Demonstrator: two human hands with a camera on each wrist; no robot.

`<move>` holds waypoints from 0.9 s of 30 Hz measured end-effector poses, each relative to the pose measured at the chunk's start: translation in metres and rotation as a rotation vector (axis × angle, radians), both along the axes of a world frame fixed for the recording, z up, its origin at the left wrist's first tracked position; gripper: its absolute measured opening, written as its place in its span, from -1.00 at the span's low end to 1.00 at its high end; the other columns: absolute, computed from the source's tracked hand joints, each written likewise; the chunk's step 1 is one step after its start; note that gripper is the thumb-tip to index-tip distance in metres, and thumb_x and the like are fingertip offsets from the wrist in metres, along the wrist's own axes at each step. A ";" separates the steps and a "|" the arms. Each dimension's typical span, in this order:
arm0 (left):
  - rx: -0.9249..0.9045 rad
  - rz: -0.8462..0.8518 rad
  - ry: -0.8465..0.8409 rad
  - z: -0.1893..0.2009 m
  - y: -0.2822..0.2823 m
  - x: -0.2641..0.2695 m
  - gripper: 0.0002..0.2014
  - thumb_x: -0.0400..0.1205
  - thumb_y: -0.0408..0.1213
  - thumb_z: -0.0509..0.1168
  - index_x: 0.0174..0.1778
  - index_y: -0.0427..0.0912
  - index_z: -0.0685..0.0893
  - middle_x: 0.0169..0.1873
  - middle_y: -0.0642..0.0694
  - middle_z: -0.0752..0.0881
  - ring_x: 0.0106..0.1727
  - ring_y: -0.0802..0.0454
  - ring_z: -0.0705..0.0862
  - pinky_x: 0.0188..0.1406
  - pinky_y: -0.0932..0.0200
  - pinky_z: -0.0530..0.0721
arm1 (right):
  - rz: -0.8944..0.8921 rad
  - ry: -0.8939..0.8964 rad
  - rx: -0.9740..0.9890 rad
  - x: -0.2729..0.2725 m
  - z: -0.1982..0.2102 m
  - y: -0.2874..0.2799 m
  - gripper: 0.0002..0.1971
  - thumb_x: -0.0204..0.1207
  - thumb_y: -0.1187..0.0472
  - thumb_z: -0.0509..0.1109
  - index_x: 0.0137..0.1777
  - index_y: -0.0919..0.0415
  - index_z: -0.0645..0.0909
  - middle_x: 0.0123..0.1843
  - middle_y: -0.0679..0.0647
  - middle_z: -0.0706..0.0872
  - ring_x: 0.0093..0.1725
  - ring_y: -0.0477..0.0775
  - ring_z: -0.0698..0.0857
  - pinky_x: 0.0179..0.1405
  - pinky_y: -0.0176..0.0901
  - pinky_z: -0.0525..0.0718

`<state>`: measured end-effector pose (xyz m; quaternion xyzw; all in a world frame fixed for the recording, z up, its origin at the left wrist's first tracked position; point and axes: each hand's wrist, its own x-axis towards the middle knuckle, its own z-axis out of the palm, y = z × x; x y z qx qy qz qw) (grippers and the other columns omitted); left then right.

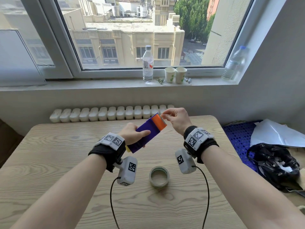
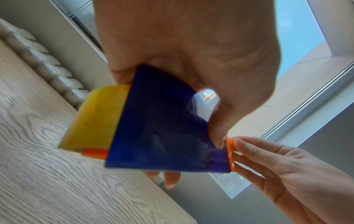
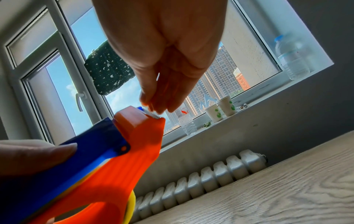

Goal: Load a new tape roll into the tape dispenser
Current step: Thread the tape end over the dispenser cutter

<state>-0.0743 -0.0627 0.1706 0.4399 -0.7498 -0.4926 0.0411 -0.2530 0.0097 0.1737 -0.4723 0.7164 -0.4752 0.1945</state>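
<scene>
The tape dispenser (image 1: 148, 129) is blue with an orange front and a yellow wheel at its rear. My left hand (image 1: 140, 138) grips its blue body above the table, thumb on top and fingers underneath. My right hand (image 1: 162, 115) has its fingertips bunched at the toothed cutter (image 3: 153, 115) on the orange end (image 3: 138, 136). What lies between those fingertips does not show. In the left wrist view the right hand's fingers (image 2: 247, 145) touch the orange front edge. A thin roll of clear tape (image 1: 159, 176) lies flat on the wooden table (image 1: 66, 162), near me and between my wrists.
A radiator (image 1: 112, 113) runs behind the table's far edge. The windowsill holds a water bottle (image 1: 148, 63), two paper cups (image 1: 175, 75) and another bottle (image 1: 234, 63). To the right lie a blue perforated mat (image 1: 237, 138), a white sheet (image 1: 277, 134) and a black plastic bag (image 1: 274, 166).
</scene>
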 end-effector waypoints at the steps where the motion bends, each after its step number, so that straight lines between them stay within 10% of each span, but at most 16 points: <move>1: -0.002 0.007 0.001 -0.001 0.000 0.000 -0.73 0.58 -0.04 0.30 -0.27 -0.19 0.64 -0.40 -0.17 0.81 -0.37 -0.03 0.78 -0.24 0.10 0.73 | 0.001 0.020 -0.003 0.000 0.000 0.000 -0.90 0.47 0.33 0.43 -0.11 0.32 0.77 -0.20 0.12 0.78 -0.17 -0.01 0.68 0.03 -0.13 0.67; 11: 0.035 0.091 -0.009 -0.014 -0.003 0.002 -0.71 0.58 -0.08 0.28 -0.27 -0.24 0.68 -0.46 -0.15 0.79 -0.46 -0.02 0.74 -0.24 0.07 0.74 | 0.159 0.074 -0.030 0.010 0.006 -0.007 -0.87 0.40 0.33 0.50 -0.10 0.39 0.78 -0.15 0.09 0.65 -0.22 -0.10 0.59 -0.07 -0.33 0.57; 15: 0.127 0.032 0.032 -0.018 -0.001 0.009 -0.71 0.62 -0.06 0.25 -0.24 -0.21 0.68 -0.39 -0.15 0.83 -0.44 0.00 0.75 -0.24 0.09 0.72 | 0.081 -0.059 -0.033 0.002 0.008 -0.012 -0.83 0.39 0.33 0.51 -0.05 0.40 0.77 -0.09 0.19 0.65 -0.12 0.05 0.66 0.05 -0.13 0.64; 27: 0.227 0.012 0.147 -0.012 0.001 0.013 -0.77 0.62 -0.13 0.28 -0.13 -0.24 0.65 -0.34 -0.18 0.81 -0.48 0.06 0.76 -0.37 0.20 0.75 | 0.039 -0.184 0.020 -0.004 -0.006 -0.006 -0.83 0.41 0.28 0.51 -0.06 0.38 0.77 -0.46 -0.07 0.63 -0.57 -0.32 0.52 -0.49 -0.55 0.44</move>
